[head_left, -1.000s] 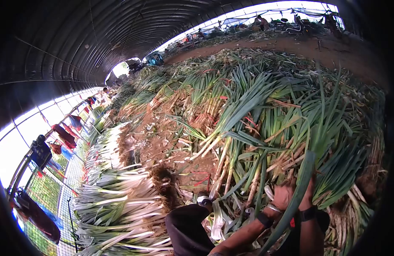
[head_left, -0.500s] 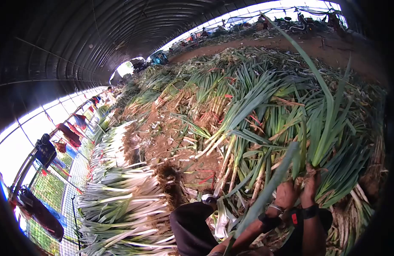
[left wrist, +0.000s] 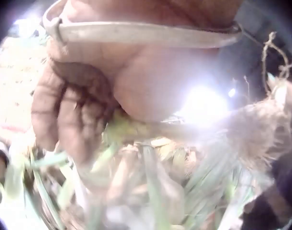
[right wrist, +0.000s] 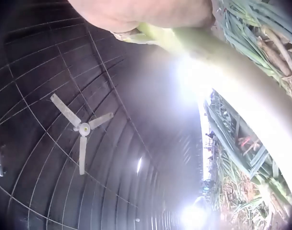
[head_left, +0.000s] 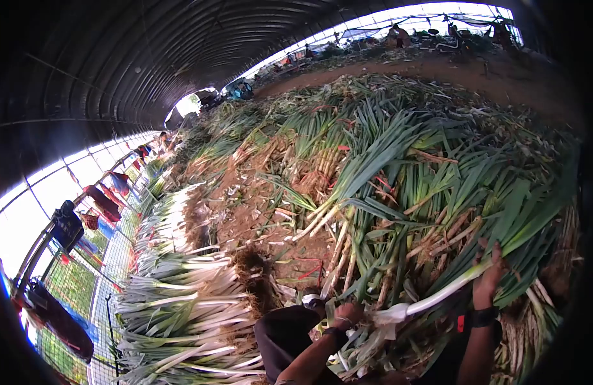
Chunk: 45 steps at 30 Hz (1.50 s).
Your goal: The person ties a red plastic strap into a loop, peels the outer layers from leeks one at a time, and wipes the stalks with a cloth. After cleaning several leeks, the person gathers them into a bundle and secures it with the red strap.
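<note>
My right hand (head_left: 489,282) holds a large green onion (head_left: 445,294) where its white stalk turns to green leaves. The stalk slants down left, with a pale, ragged root end close to my left hand (head_left: 348,314). In the left wrist view the left fingers (left wrist: 81,120) curl round a yellowish-green outer leaf (left wrist: 127,129), and a bushy clump of roots (left wrist: 258,124) shows at the right. The right wrist view has the glossy stalk (right wrist: 232,72) running down from under the right hand (right wrist: 155,12).
Rows of cleaned white-stalked onions (head_left: 200,295) lie to the left, roots inward. A big heap of uncleaned onions (head_left: 425,173) spreads ahead and right. My bent knee (head_left: 283,333) is between them. Mesh fencing (head_left: 72,289) with hanging cloths lines the left side.
The onion has swung from upright to lying across to the right, its white stalk now bare to view. My left hand has moved left, away from the right hand.
</note>
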### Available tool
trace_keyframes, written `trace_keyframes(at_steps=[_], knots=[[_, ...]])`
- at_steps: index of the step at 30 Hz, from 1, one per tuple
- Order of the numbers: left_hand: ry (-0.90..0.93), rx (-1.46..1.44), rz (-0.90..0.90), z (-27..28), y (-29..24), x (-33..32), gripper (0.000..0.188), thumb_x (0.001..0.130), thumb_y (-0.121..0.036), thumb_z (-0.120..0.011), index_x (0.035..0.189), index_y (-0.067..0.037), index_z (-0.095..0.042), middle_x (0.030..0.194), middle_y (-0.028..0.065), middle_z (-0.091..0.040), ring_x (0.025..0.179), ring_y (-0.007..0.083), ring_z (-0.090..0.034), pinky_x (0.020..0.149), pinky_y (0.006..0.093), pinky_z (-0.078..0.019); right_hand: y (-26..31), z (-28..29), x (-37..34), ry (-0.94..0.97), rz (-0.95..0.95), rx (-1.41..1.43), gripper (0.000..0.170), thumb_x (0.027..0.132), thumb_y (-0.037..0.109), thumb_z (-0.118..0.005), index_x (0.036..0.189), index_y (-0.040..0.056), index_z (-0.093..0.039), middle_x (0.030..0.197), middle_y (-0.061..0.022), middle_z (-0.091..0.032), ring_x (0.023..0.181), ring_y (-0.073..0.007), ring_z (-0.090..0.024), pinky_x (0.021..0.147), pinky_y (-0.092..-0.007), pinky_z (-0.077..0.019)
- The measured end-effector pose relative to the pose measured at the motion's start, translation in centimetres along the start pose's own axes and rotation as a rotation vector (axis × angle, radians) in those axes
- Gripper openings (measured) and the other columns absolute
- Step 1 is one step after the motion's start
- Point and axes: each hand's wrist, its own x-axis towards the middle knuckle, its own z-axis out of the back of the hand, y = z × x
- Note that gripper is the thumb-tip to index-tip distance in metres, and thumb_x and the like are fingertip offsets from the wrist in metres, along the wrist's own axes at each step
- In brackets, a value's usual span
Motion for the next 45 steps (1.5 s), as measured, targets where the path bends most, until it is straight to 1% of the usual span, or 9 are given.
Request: trace_keyframes(at_steps=[5, 7, 9, 14, 20, 30, 34, 36, 45], knots=[[-0.536, -0.031, -0.617, 4.9, -8.3, -1.7, 0.057, 0.08, -0.04, -0.058, 0.12, -0.003, -0.044, 0.107, 0.0204, -0.056, 0.095, 0.0321, -0.057, 0.079, 0.042, -0.0457, -1.3, -2.7, -1.1, 0.014, -0.086, 0.1, 0.035, 0.087, 0.034, -0.052, 0.109, 0.0073, -0.05, 0.097, -0.007, -0.061, 0.066, -0.0155, -0.057, 0.059, -0.0298, -0.0474], [-0.119, -0.775, -0.755, 7.3, -14.6, -3.1, 0.061, 0.08, -0.038, -0.059, 0.124, 0.0, -0.041, 0.116, 0.0197, -0.052, 0.102, 0.0325, -0.054, 0.088, 0.0412, -0.041, -1.2, -2.5, -2.7, 0.242, -0.187, 0.183, 0.04, 0.089, 0.036, -0.047, 0.115, 0.0063, -0.047, 0.105, -0.0087, -0.057, 0.082, -0.0178, -0.056, 0.07, -0.0324, -0.048], [-0.184, -0.848, -0.844, 6.2, -18.4, -2.5, 0.048, 0.081, -0.025, -0.063, 0.119, -0.002, -0.047, 0.105, 0.0162, -0.058, 0.096, 0.0244, -0.056, 0.083, 0.0352, -0.0444, -1.3, -1.9, -3.6, 0.548, -0.346, 0.161, 0.041, 0.089, 0.034, -0.045, 0.119, 0.0054, -0.046, 0.11, -0.0085, -0.054, 0.095, -0.0175, -0.054, 0.079, -0.0322, -0.0466], [-0.166, -1.022, -0.753, 8.3, -22.2, -4.2, 0.019, 0.089, -0.022, -0.055, 0.091, -0.003, -0.056, 0.064, -0.0046, -0.048, 0.055, 0.0035, -0.04, 0.047, 0.0196, -0.032, -1.3, -4.0, -4.0, 0.172, -0.341, 0.173, 0.026, 0.084, 0.021, -0.059, 0.105, 0.0052, -0.057, 0.093, -0.0004, -0.059, 0.083, -0.0102, -0.056, 0.073, -0.026, -0.0447], [-0.113, -1.418, -0.697, 8.9, -23.7, -8.0, 0.013, 0.09, -0.016, -0.052, 0.096, -0.005, -0.053, 0.071, -0.0052, -0.05, 0.058, 0.0036, -0.043, 0.052, 0.018, -0.0349, 0.1, -3.8, -3.3, 0.188, -0.279, 0.099, 0.025, 0.081, 0.03, -0.064, 0.095, 0.0094, -0.057, 0.078, 0.0019, -0.055, 0.07, -0.0098, -0.053, 0.062, -0.026, -0.0451], [-0.841, -1.619, -0.488, 18.5, -10.5, -7.8, 0.034, 0.084, -0.017, -0.06, 0.11, 0.003, -0.05, 0.093, 0.0125, -0.057, 0.08, 0.02, -0.058, 0.074, 0.0284, -0.0494, 2.5, -1.6, -0.8, 0.109, -0.253, 0.231, 0.026, 0.085, 0.034, -0.059, 0.083, 0.0108, -0.048, 0.068, 0.0046, -0.039, 0.062, -0.0066, -0.037, 0.048, -0.0213, -0.0337], [-0.155, -1.036, -0.292, 13.1, -13.8, -9.7, 0.048, 0.084, -0.011, -0.059, 0.126, 0.001, -0.041, 0.119, 0.0155, -0.052, 0.106, 0.0215, -0.052, 0.087, 0.0302, -0.0447, 2.2, -2.4, -1.4, 0.252, -0.232, 0.274, 0.029, 0.087, 0.038, -0.055, 0.086, 0.0104, -0.047, 0.069, 0.0046, -0.035, 0.064, -0.0071, -0.035, 0.048, -0.02, -0.0336], [0.128, -1.062, -0.581, 10.0, -16.0, -10.3, 0.052, 0.083, -0.018, -0.063, 0.126, 0.0, -0.042, 0.117, 0.0154, -0.054, 0.105, 0.0193, -0.053, 0.089, 0.0292, -0.0423, 1.7, -2.8, -1.9, 0.332, -0.27, 0.302, 0.028, 0.089, 0.037, -0.051, 0.087, 0.0101, -0.046, 0.07, 0.0046, -0.033, 0.065, -0.0073, -0.034, 0.048, -0.0194, -0.034], [0.071, -0.962, -0.646, 8.3, -20.1, -10.6, 0.021, 0.083, -0.011, -0.062, 0.1, 0.002, -0.061, 0.078, 0.0052, -0.063, 0.07, 0.0063, -0.054, 0.065, 0.0222, -0.0449, 1.4, -2.9, -1.7, 0.429, -0.224, 0.191, 0.058, 0.09, 0.043, -0.044, 0.129, 0.0002, -0.036, 0.078, 0.0048, -0.035, 0.068, -0.0061, -0.034, 0.057, -0.0224, -0.0345]])
